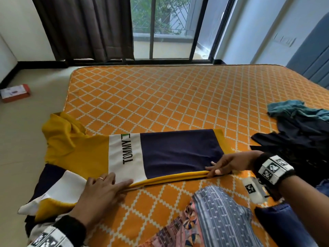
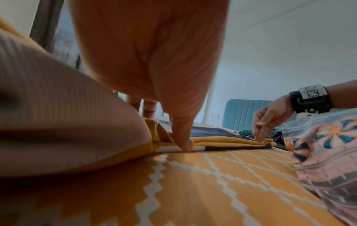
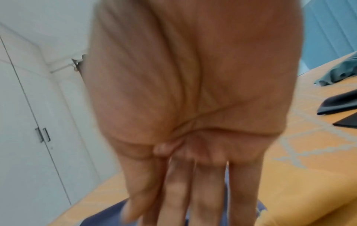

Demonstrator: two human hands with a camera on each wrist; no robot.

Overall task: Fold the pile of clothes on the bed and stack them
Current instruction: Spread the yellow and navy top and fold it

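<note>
The yellow, white and navy shirt [image 1: 142, 154] is lying folded lengthwise near the bed's [image 1: 178, 97] front edge; it looks soft and limp, best taken at hem corners. Left hand [image 1: 101, 191] and right hand [image 1: 229, 164] are pressing its folded edge, fingers straight, holding nothing. Unfolded clothes [image 1: 302, 138] are waiting at right.

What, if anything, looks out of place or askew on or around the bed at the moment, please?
The shirt hangs askew: its yellow top end and a sleeve spill over the bed's left edge, bunched, while both hands flatten the folded part. A small box lies alone on the floor. Nothing looks damaged or spilled.
</note>
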